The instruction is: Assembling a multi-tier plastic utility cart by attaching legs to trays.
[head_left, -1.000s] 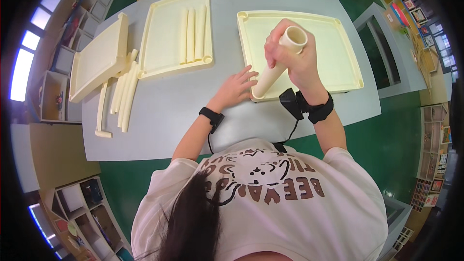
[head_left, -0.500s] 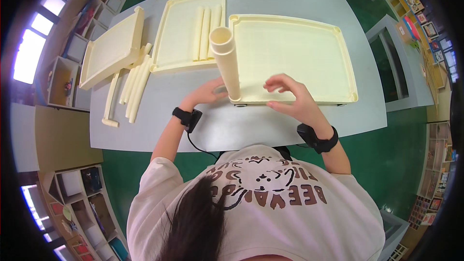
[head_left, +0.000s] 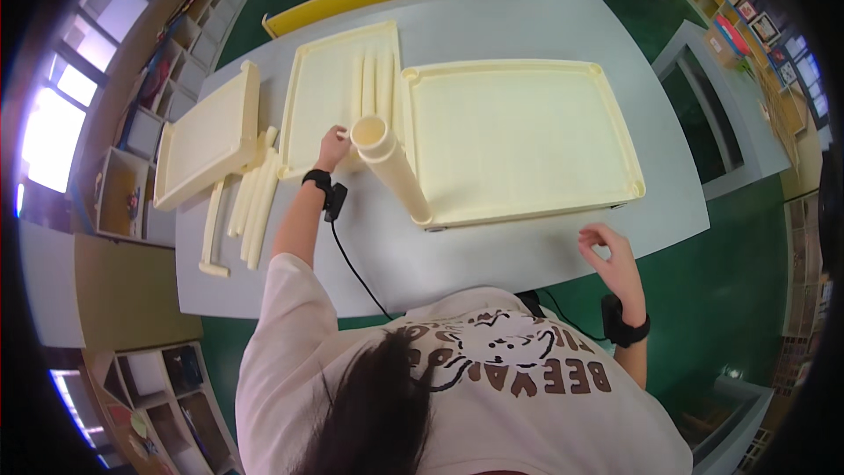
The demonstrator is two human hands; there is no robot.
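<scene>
One tube: cream tube stands upright in the tray corner, just right of the left hand.
Hands: left hand touches the tube top; right hand hangs loose and empty, well apart, over the bench.
Risk: tube looks barely seated and may topple.

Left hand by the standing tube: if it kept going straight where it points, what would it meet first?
Probably the loose tubes lying in the left tray; the left hand points up over that tray's near rim. Depth is hard to judge.
</scene>
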